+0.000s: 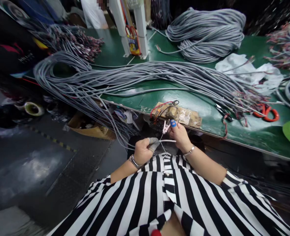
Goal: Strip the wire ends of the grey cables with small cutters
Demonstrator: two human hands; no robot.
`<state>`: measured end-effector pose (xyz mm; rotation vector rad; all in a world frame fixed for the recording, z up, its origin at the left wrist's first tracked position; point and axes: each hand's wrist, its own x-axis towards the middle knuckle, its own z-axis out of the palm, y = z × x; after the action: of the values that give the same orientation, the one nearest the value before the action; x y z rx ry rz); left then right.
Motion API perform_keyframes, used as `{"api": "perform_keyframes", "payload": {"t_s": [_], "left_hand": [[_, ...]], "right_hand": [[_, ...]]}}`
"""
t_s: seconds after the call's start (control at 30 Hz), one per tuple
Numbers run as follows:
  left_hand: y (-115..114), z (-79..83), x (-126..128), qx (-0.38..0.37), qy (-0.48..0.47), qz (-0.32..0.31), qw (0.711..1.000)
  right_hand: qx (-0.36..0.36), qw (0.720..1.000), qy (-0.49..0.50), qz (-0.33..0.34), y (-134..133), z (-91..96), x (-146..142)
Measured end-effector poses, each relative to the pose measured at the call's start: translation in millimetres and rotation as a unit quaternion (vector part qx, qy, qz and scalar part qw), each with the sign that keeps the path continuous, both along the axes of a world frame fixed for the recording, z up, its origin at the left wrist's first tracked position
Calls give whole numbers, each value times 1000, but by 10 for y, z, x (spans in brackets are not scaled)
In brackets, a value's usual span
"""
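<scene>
My left hand (144,150), with grey covers on the fingertips, is closed on a grey cable (129,147). The cable's pale end (168,141) sticks out to the right past the fingers. My right hand (181,136) has a blue wrap on one fingertip and is pinched at a small pale-pink clip (165,128). From the clip a thin strand runs down across the cable beside my left fingertips. Just beyond my hands, a wooden block (181,114) with red and black wires lies at the bench edge.
Long grey cables (145,73) stretch across the green bench (145,100) and hang over its front left. A large cable coil (206,32) sits at the back. Orange-handled scissors (270,113) and a dark-handled tool (225,113) lie right. A cardboard box (92,129) stands below.
</scene>
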<state>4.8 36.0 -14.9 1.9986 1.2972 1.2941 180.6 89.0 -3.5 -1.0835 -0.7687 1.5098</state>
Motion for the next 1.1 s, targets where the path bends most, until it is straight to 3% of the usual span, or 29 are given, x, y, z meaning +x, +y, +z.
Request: {"api": "perform_keyframes", "payload": {"t_s": [0.2,0.47,0.73,1.1], "left_hand": [[-25,-76,-8,-10,8,5,1000],[-59,-89,-17,-37,24,3,999],[-105,-16,-38,-30,36,10,999],[-97,-102,-42,-63,33,-7,997]], "right_hand": [[-64,986,113,103,54,21,-12],[-62,986,141,56,72,23,-63],[-83,980,160,81,43,6,-71],[-59,989,129,41,59,5,-86]]}}
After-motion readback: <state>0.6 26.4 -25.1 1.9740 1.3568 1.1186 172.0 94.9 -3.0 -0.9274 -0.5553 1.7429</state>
